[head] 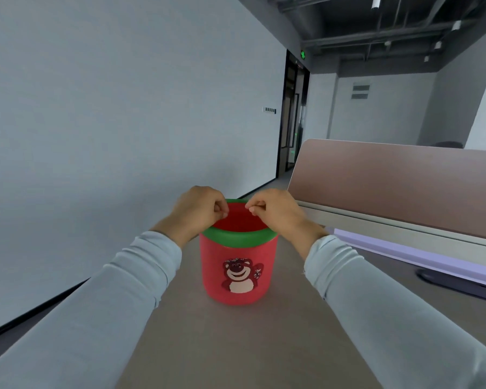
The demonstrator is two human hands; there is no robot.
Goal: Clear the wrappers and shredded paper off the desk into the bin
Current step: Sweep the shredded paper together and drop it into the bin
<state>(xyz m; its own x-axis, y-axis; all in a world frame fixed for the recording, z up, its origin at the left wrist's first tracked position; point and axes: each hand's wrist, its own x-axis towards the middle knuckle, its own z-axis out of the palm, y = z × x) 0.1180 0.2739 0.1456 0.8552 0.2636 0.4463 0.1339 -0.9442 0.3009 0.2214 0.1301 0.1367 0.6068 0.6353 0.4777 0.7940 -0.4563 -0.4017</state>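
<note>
The head camera gives the only view. A small red bin [237,272] with a green rim and a bear picture on its front stands upright on the grey desk [236,346]; everything else is placed from it. Both hands hover over its open mouth. The left hand [197,210] is above the left side of the rim, fingers curled in with thumb and fingertips pinched together. The right hand [278,213] is above the right side of the rim, pinched the same way. Whether either pinch actually holds a scrap I cannot tell; nothing shows between the fingertips, and any strip there would be too small to make out. Pale sleeves run back from both hands toward the camera.

No wrappers or shredded paper are visible on the desk around the bin, and the bin's red inside shows no clear contents from this angle. To the right of the bin, a pinkish partition panel [390,181] rises along the desk's far edge, with a lilac strip below it and a dark blurred object further right.

As a judgement, shredded paper and wrappers are very light, limp and prone to drift or cling to fingers, so small fingertip pinches low over the mouth suit them. The bin itself looks light and easily tipped; steady it by the rim.
</note>
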